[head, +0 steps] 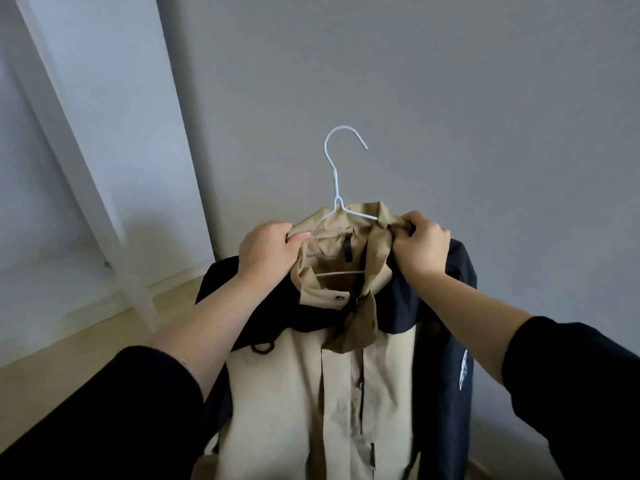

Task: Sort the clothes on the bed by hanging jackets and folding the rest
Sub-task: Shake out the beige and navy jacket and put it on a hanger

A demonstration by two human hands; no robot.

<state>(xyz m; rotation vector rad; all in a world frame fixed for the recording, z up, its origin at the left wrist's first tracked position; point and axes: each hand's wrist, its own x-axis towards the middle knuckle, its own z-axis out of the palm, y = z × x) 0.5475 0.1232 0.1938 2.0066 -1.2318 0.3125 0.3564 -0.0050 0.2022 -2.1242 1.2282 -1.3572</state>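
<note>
A beige and navy jacket (294, 382) hangs in front of me on a white wire hanger (335, 181), whose hook points up and is not caught on anything. My left hand (266, 251) grips the left side of the tan collar. At the collar's right side, my right hand (420, 245) pinches the fabric. The hanger's lower bar shows inside the neck opening. The jacket's front is closed with snaps, and its navy sleeves fall at both sides.
A plain grey wall (450, 98) fills the background. A white door frame (86, 133) stands at the left, with a strip of light wooden floor (69, 341) below it. The bed and other clothes are out of view.
</note>
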